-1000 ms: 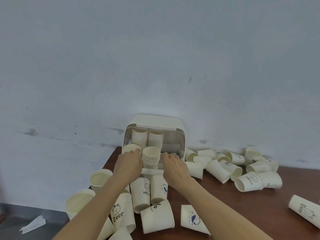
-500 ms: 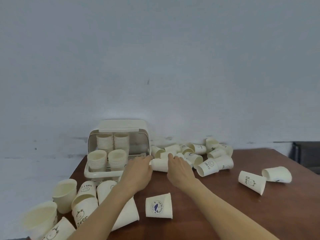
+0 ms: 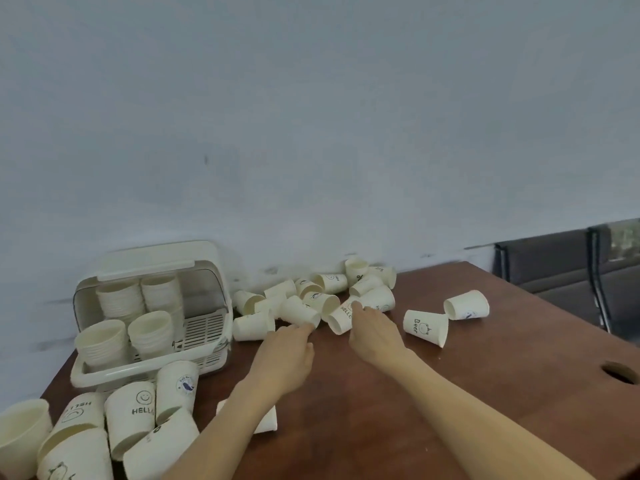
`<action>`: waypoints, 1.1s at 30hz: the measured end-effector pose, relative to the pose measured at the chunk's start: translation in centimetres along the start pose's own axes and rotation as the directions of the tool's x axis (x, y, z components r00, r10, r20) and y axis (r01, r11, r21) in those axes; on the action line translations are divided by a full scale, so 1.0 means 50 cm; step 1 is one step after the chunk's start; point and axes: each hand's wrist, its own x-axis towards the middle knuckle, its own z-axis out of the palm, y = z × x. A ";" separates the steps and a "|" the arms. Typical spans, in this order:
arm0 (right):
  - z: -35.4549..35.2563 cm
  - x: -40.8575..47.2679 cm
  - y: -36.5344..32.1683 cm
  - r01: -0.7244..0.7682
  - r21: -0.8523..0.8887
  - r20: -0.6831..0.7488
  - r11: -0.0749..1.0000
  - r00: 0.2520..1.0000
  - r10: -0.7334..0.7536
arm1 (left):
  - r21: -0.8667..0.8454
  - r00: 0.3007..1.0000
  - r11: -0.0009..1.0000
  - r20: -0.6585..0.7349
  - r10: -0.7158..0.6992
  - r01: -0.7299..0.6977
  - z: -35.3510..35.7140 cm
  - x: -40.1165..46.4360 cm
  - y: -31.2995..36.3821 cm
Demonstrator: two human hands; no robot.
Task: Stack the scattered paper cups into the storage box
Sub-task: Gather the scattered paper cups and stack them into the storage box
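The left hand (image 3: 285,355) touches a plain paper cup (image 3: 299,312) with relaxed fingers; the right hand (image 3: 375,332) pinches the HELLO cup (image 3: 341,317). The storage box (image 3: 149,367) sits left of both, holding stacks.

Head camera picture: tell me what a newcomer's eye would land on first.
First, the pile of paper cups lying on their sides by the wall, mid-table, with the left hand and right hand reaching into it. Next, the open storage box at the table's left, holding four cup stacks. More loose cups crowd the near-left corner of the brown table.
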 end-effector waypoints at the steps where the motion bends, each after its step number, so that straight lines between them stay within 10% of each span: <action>1: 0.002 -0.003 0.023 -0.024 -0.012 0.007 1.000 1.000 0.024 | -0.006 1.000 1.000 0.017 0.007 -0.007 0.010 0.006 0.013; 16: 0.026 -0.028 0.228 -0.647 0.201 0.076 0.736 0.759 0.646 | -0.023 0.984 0.994 0.145 0.105 -0.103 0.124 0.057 0.147; 27: 0.059 0.042 0.242 -0.690 0.352 0.060 0.632 0.691 0.721 | -0.056 0.981 0.998 0.191 0.014 -0.003 0.158 0.158 0.127; 33: 0.061 0.084 0.264 -0.540 0.201 -0.061 0.818 0.826 0.560 | -0.051 0.972 0.993 0.216 -0.094 0.108 0.182 0.257 0.125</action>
